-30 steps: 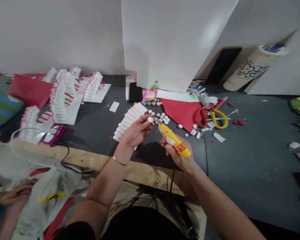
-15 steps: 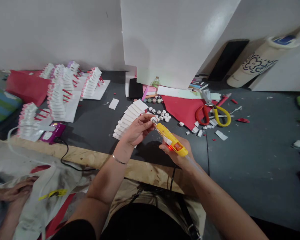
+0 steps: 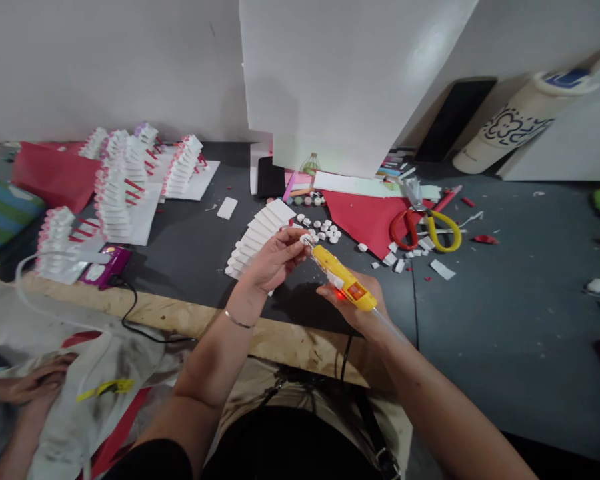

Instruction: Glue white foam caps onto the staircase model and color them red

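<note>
Between the fingertips of my left hand (image 3: 280,257) is a small white round piece (image 3: 306,239). My right hand (image 3: 355,303) is wrapped round a yellow glue gun (image 3: 343,277) with a red light on its side. The gun's metal nozzle points up and left, at the white piece; whether they touch is too small to tell. Just left of my fingers a fanned row of white strips (image 3: 260,233) with rounded ends lies on the dark table (image 3: 480,320). More small white round pieces (image 3: 325,230) are scattered beyond my left fingertips.
Red and yellow scissors (image 3: 425,230) lie on the right by red sheet (image 3: 360,220) and white scraps. White stepped models (image 3: 115,193) and a purple power bank (image 3: 107,267) stand left. A bottle (image 3: 505,127) leans at the back right. Another person's hands (image 3: 43,377) show at lower left.
</note>
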Demonstrator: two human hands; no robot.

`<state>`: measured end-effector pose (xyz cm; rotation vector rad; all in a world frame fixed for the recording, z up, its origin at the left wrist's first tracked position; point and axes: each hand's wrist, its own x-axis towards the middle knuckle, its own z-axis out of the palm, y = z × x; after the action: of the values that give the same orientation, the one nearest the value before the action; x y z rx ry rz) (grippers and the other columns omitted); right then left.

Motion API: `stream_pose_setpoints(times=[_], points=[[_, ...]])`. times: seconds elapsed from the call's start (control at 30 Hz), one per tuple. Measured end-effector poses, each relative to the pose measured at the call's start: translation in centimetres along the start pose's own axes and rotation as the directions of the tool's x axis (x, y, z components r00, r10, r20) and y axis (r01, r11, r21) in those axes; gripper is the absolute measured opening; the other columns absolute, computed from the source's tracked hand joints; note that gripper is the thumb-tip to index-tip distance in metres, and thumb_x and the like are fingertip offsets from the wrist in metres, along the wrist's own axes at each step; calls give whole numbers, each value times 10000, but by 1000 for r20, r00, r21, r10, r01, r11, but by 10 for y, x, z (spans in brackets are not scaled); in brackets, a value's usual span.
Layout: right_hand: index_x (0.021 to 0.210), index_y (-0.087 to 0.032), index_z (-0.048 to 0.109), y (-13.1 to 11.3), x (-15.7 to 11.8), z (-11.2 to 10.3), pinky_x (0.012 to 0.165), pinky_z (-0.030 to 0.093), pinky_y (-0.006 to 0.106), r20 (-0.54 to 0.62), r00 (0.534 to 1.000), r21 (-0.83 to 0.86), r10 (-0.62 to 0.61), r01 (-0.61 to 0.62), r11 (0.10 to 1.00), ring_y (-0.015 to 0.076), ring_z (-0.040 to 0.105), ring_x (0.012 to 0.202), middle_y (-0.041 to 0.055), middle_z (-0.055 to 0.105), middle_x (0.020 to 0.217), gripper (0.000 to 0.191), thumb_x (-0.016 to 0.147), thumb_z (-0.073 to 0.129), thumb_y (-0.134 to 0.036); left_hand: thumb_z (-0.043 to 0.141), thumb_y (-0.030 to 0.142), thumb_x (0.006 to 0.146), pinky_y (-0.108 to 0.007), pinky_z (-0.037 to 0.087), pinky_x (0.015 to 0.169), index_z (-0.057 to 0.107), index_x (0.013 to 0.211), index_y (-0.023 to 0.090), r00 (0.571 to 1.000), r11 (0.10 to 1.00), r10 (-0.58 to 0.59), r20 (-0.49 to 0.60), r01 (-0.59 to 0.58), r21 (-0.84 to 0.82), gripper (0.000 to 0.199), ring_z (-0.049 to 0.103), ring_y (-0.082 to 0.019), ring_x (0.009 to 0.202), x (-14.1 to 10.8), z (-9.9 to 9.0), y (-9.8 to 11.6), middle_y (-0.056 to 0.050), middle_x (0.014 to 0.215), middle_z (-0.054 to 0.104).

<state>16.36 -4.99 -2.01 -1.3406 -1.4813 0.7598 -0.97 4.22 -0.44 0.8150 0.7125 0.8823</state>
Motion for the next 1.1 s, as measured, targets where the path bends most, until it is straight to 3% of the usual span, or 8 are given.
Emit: stream_pose_setpoints(times=[0.2, 0.3, 0.37, 0.43, 0.53, 0.63, 0.8, 1.1], points=[[606, -229, 526, 5, -1, 1, 479, 359, 266, -23, 999, 49, 24, -23, 999, 117, 442, 475, -42, 519, 536, 491, 823, 748, -610, 882, 297, 737, -216, 482, 664, 728, 885, 185, 981, 984, 150, -127, -136, 115, 241, 635, -99, 728, -4, -10, 16, -15, 831, 703], [632, -234, 559, 8, 0, 1, 486, 387, 280, -55, 998, 70, 37, -33, 997, 130, 468, 483, -39, 528, 535, 480, 835, 721, -637, 881, 324, 721, -249, 517, 715, 730, 880, 193, 897, 918, 353, -265, -278, 281, 255, 656, -125, 734, -9, -40, 38, -13, 794, 712], [646, -235, 573, 8, 1, 1, 482, 396, 285, -74, 996, 76, 56, -50, 996, 135, 480, 478, -39, 532, 525, 495, 836, 699, -674, 892, 297, 686, -251, 521, 734, 723, 870, 195, 805, 865, 459, -376, -309, 395, 269, 661, -123, 736, -11, -66, 50, 6, 796, 715], [654, -232, 578, 10, 1, 1, 482, 416, 287, -77, 992, 100, 96, -88, 991, 135, 496, 469, -38, 544, 522, 513, 829, 689, -702, 886, 259, 660, -232, 506, 746, 712, 835, 183, 784, 877, 436, -442, -261, 404, 258, 660, -105, 724, -10, -86, 57, 18, 782, 713], [691, -222, 601, 14, -1, 3, 473, 453, 282, -44, 978, 181, 203, -192, 965, 130, 519, 452, -26, 584, 553, 525, 795, 710, -725, 871, 224, 649, -228, 491, 731, 700, 784, 161, 851, 960, 231, -472, -119, 254, 227, 661, -115, 709, -6, -96, 54, -3, 721, 711], [723, -212, 628, 17, 0, 2, 448, 467, 274, -38, 948, 252, 317, -298, 921, 132, 544, 442, -7, 620, 579, 576, 705, 750, -775, 870, 206, 663, -241, 494, 761, 720, 794, 149, 901, 981, 140, -411, -71, 180, 207, 662, -127, 736, -2, -82, 41, -18, 737, 721], [660, -224, 580, 8, 8, -10, 438, 467, 264, -70, 922, 266, 380, -350, 898, 128, 537, 430, -9, 593, 531, 637, 632, 733, -842, 850, 175, 704, -265, 493, 801, 729, 798, 145, 920, 996, 79, -384, -55, 74, 156, 640, -129, 739, 10, -43, 17, -22, 749, 702], [636, -218, 573, -3, 14, -19, 485, 492, 269, -103, 929, 221, 354, -326, 919, 128, 549, 454, -12, 569, 519, 670, 668, 658, -882, 799, 177, 723, -269, 484, 841, 675, 769, 158, 844, 971, 163, -511, -229, -69, 133, 630, -109, 753, 24, -1, -18, 8, 752, 667]])
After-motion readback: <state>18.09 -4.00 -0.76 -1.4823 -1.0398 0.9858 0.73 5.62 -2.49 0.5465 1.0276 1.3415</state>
